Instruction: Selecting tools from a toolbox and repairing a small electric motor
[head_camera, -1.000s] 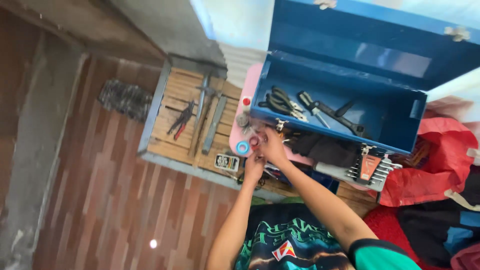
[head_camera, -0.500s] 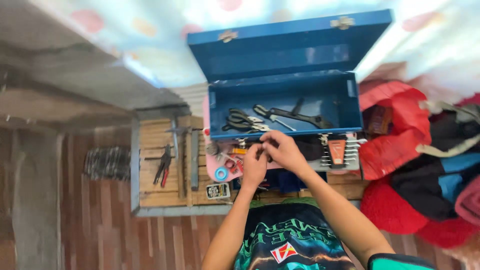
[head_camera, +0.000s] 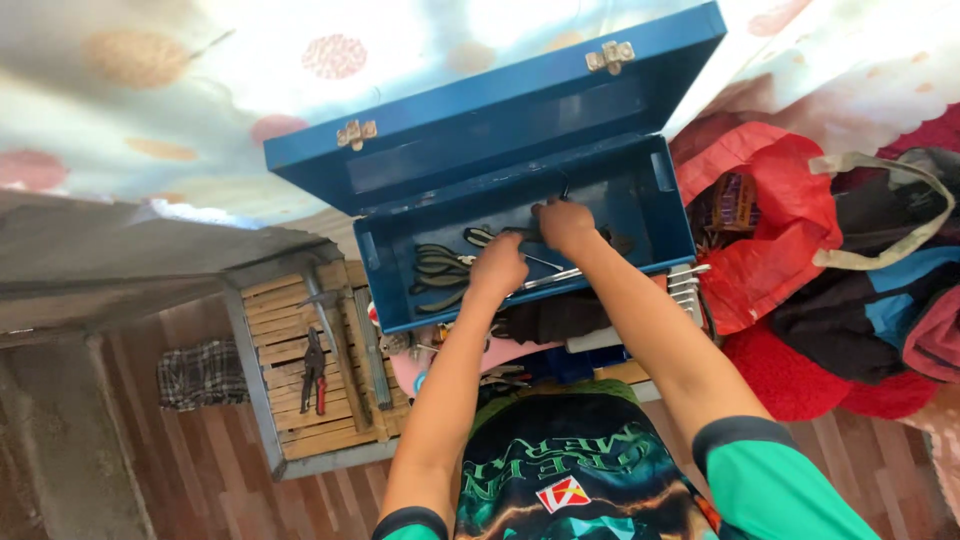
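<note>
Head camera looks steeply down, close over the open blue toolbox (head_camera: 520, 215).

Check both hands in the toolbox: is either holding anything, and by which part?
Cannot be told. Both the left hand and right hand reach into the blue toolbox among the pliers; the fingers are hidden, so no grip shows.

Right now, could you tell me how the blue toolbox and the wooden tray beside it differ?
The blue toolbox is metal with a hinged lid standing open; the wooden tray is slatted and lidless. The toolbox is deep, the tray shallow. Both hands, left and right, reach into the toolbox; none touches the tray. Both hold hand tools such as pliers.
</note>
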